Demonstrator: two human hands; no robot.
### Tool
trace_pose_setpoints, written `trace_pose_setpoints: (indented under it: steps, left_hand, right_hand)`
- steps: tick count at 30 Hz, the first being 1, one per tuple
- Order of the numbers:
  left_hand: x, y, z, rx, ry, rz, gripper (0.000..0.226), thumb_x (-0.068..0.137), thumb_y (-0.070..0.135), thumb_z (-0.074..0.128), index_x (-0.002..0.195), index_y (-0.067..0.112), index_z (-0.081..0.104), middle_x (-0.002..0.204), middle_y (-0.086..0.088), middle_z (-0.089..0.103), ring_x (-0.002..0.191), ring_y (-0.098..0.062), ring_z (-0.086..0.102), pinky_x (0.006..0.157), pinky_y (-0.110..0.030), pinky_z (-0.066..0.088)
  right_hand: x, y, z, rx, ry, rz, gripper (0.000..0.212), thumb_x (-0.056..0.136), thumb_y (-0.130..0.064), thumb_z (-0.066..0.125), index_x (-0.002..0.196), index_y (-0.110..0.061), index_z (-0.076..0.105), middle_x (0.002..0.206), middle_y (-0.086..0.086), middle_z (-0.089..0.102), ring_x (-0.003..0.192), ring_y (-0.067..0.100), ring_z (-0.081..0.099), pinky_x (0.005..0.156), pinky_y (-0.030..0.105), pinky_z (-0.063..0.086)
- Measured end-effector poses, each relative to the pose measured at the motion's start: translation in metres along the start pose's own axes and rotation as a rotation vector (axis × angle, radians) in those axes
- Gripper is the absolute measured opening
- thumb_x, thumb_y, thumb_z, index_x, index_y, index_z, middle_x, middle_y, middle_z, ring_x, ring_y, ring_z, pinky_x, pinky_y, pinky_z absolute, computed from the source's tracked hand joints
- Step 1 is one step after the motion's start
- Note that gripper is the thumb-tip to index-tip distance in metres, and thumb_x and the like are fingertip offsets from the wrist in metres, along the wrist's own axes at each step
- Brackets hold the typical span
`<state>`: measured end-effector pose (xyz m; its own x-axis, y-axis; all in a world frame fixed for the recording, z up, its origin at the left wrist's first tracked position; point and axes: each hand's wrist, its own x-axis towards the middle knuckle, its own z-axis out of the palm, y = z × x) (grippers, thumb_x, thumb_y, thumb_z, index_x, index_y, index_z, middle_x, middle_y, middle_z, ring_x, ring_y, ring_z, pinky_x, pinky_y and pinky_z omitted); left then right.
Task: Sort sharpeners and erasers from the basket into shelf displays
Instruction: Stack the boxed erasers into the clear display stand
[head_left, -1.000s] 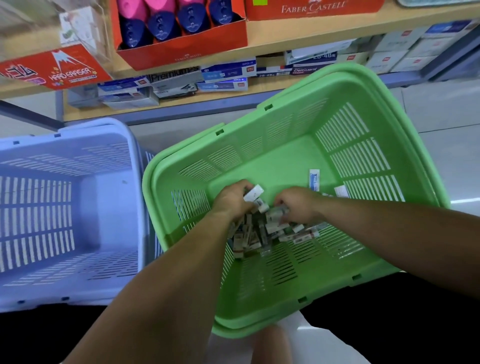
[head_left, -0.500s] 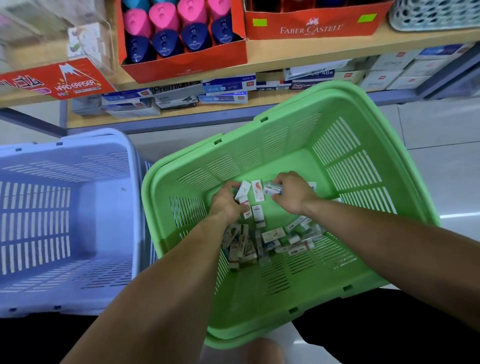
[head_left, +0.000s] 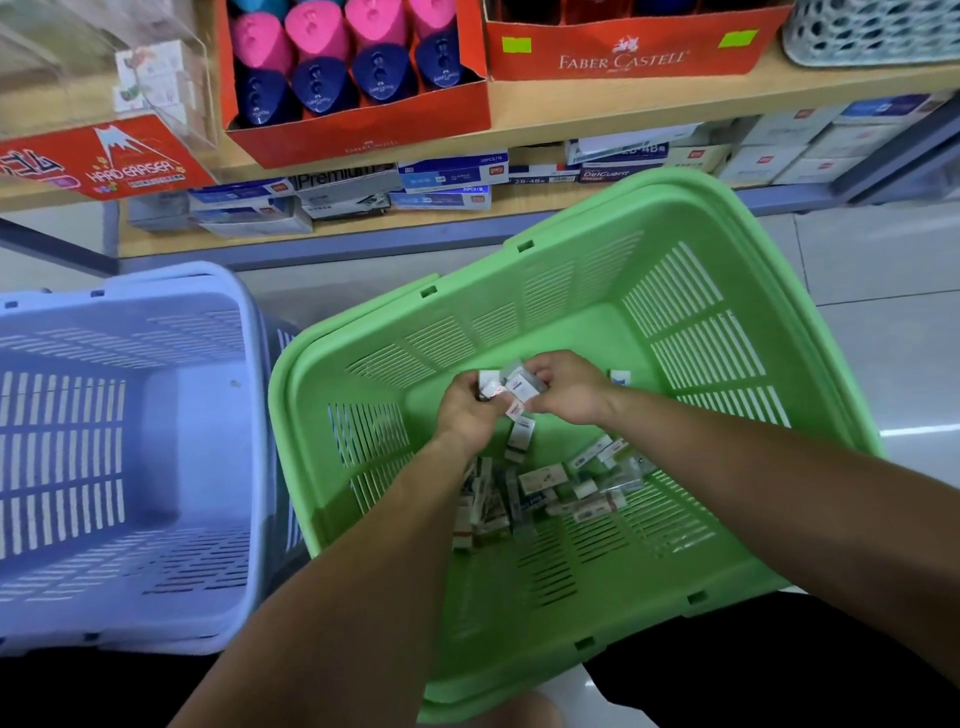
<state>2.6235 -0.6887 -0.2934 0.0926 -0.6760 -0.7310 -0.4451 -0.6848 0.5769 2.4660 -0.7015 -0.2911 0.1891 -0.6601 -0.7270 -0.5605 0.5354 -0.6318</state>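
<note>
Both my hands are down in the green basket (head_left: 701, 338), raised a little above the pile (head_left: 540, 488). My left hand (head_left: 467, 410) is curled round a few erasers (head_left: 511, 387), and my right hand (head_left: 569, 389) pinches the same cluster from the other side. I should square them into one firm stack in my left hand, so none slips back, before lifting them to the shelf (head_left: 571, 109). The erasers are small white blocks in printed sleeves, some in clear wrap. The pile lies heaped toward the basket's near side.
</note>
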Motion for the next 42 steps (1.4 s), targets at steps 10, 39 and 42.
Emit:
trace_pose_setpoints:
  steps: [10,39,42]
  left_hand:
    - [-0.005,0.001,-0.006,-0.370,-0.108,-0.141,0.030,0.090,0.020,0.075,0.113,0.022,0.056,0.111,0.001,0.068,0.110,-0.023,0.065,0.100,-0.042,0.052]
    - [-0.034,0.031,-0.021,-0.303,-0.008,-0.246,0.028,0.080,0.010,0.082,0.101,0.007,0.064,0.099,-0.011,0.069,0.093,-0.024,0.068,0.072,-0.031,0.062]
    - [-0.057,0.066,-0.025,-0.333,-0.079,-0.156,0.019,0.082,0.009,0.081,0.094,0.008,0.066,0.094,-0.012,0.070,0.090,-0.025,0.070,0.076,-0.035,0.063]
  right_hand:
    - [-0.001,0.002,-0.006,0.214,-0.025,-0.044,0.035,0.079,-0.003,0.083,0.101,-0.019,0.061,0.095,0.003,0.075,0.088,0.017,0.072,0.080,0.029,0.055]
    - [-0.024,-0.009,-0.018,-0.564,0.008,-0.094,0.031,0.093,-0.028,0.070,0.121,-0.020,0.058,0.117,0.006,0.066,0.100,0.024,0.062,0.077,0.030,0.043]
    - [-0.044,-0.036,-0.035,-0.242,0.080,-0.020,0.021,0.097,-0.017,0.063,0.117,-0.012,0.058,0.102,0.011,0.069,0.074,0.020,0.066,0.063,0.029,0.051]
